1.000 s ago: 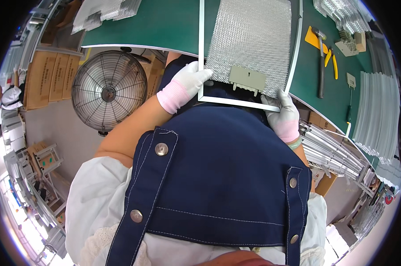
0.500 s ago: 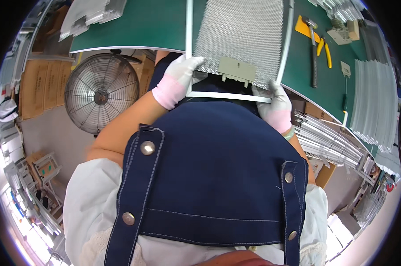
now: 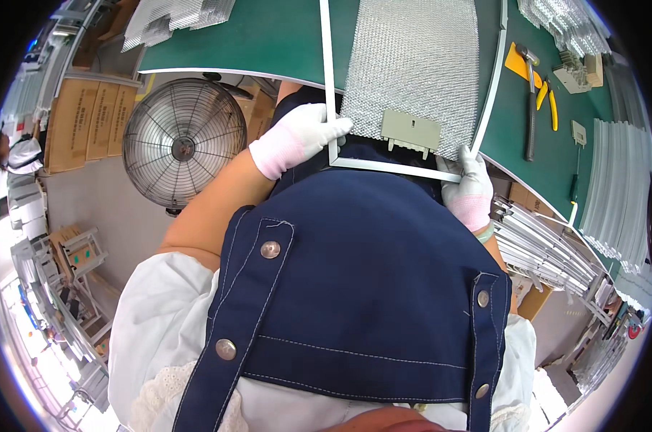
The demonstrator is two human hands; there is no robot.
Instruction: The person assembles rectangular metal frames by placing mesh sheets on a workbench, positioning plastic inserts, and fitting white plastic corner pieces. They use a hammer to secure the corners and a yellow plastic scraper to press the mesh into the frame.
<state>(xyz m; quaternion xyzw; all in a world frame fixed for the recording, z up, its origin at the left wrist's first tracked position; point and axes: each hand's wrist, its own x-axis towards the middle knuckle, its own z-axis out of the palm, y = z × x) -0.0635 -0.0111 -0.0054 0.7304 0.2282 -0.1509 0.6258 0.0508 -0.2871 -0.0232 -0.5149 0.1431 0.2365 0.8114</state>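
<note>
A white metal frame point(image 3: 394, 167) lies with its near end projecting over the table edge toward my body. Inside it rests a silver mesh sheet point(image 3: 414, 61), and a grey-green plastic piece with short prongs point(image 3: 410, 132) lies across the sheet's near edge. My left hand point(image 3: 301, 138), in a white glove with a pink cuff, is closed around the frame's left side just above the near corner. At the near right corner my right hand point(image 3: 471, 180), gloved alike, grips the frame, thumb on top; its other fingers are partly hidden beneath.
On the green table point(image 3: 268, 47) to the right lie a hammer point(image 3: 530, 101), yellow-handled pliers point(image 3: 547, 104), a screwdriver point(image 3: 575, 180) and stacked metal strips point(image 3: 618, 187). A large round fan point(image 3: 183, 149) stands left, near cardboard boxes point(image 3: 88, 126). White profiles point(image 3: 542, 241) sit below the table's right edge.
The whole view has shifted, so the table, fan and frame appear farther right and slightly lower. Both hands remain on the frame; the left thumb now lies straighter across its left side.
</note>
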